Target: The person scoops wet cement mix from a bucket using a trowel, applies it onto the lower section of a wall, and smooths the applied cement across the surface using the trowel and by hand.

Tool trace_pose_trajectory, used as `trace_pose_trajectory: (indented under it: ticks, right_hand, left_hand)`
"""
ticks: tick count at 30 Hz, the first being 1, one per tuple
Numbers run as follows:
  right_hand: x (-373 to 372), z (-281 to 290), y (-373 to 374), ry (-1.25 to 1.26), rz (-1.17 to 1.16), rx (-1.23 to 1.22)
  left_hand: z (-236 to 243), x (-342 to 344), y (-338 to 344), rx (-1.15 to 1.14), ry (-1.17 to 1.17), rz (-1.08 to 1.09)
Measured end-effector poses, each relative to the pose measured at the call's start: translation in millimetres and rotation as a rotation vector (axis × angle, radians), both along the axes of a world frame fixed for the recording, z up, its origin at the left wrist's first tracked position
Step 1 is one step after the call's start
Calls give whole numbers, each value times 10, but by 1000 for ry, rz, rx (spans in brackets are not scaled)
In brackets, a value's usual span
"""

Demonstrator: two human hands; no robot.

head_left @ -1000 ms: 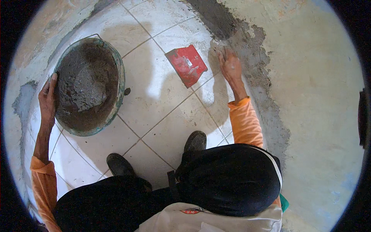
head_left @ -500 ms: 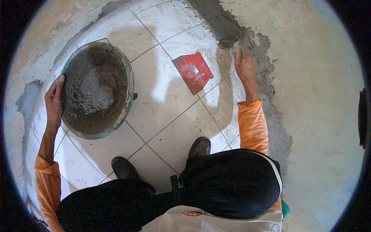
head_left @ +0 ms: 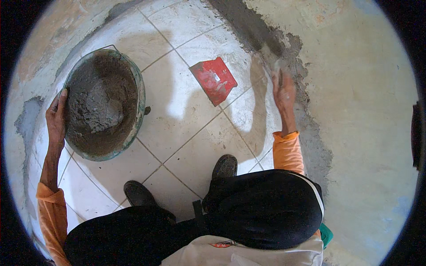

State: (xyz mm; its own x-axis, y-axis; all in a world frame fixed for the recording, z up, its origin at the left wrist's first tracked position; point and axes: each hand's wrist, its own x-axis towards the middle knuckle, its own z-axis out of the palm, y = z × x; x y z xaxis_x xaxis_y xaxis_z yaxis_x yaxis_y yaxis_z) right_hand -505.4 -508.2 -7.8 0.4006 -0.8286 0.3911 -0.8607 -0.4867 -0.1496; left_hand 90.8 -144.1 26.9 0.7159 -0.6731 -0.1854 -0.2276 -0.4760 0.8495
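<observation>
pinching our tub (head_left: 140, 95) by its rim, left hand (head_left: 56, 117); mortar (head_left: 102, 105) inside, tiles (head_left: 191, 133) below. right hand (head_left: 285, 91) blurred beside the grey wall band (head_left: 246, 21); we can't tell its grip. band looks laid, edges unfinished.

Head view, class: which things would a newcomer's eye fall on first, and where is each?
The red piece stands out most, lying on pale floor tiles above the middle. Next comes the big bucket of grey mortar at left, the left hand at its left rim. At right, the blurred right hand is by a rough grey band along the wall.
</observation>
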Motion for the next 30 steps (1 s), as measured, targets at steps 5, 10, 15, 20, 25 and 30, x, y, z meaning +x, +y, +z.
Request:
trace_pose_trajectory:
  ticks: [5,10,15,20,25,30]
  right_hand:
    - [-163,-606,130,138,4,127]
    - [-71,-624,-107,150,-70,147]
    - [-40,-499,-259,168,-89,168]
    - [-35,-55,-327,62,-27,172]
    - [32,448,-208,130,-87,206]
    - [-46,610,-128,-89,-93,181]
  left_hand:
    - [-2,-26,-1,-5,21,1]
    - [-15,8,-5,23,22,24]
    - [-52,51,1,-13,60,-1]
    - [-55,57,24,-1,54,42]
    - [46,-39,-16,8,32,6]
    - [42,-62,-13,6,-12,17]
